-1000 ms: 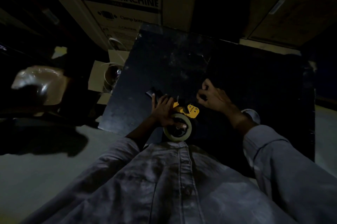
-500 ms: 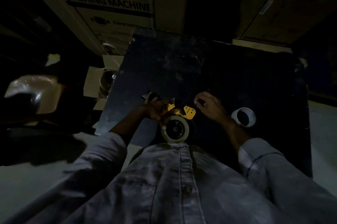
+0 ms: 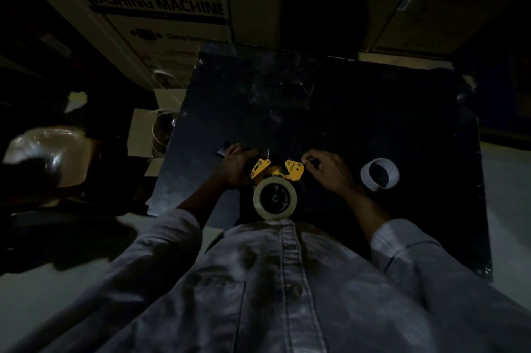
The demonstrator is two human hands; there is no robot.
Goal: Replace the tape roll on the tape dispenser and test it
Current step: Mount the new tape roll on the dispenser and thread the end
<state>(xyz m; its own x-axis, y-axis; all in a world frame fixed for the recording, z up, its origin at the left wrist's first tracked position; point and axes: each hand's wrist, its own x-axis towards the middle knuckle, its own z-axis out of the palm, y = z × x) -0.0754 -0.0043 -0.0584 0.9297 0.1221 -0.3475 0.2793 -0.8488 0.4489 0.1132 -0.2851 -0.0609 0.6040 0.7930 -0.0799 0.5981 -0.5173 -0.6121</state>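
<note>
A yellow tape dispenser [image 3: 275,169] lies on the black table [image 3: 316,111], close to my body. A pale tape roll [image 3: 275,199] sits on its black hub, facing up. My left hand [image 3: 237,164] is closed around the dispenser's dark handle on the left. My right hand [image 3: 327,170] is at the dispenser's right yellow end, fingertips pinched there; what they pinch is too dark to tell. An empty white roll core [image 3: 380,174] lies on the table to the right of my right hand.
Large cardboard boxes [image 3: 161,8] stand behind the table, one printed "WASHING MACHINE". Left of the table are an open carton with a roll [image 3: 161,134] and a shiny plastic-wrapped bundle [image 3: 48,154]. The scene is very dim.
My right hand came back from farther out on the table to the dispenser's right end. My left hand slid off the roll onto the handle. The white core is now uncovered.
</note>
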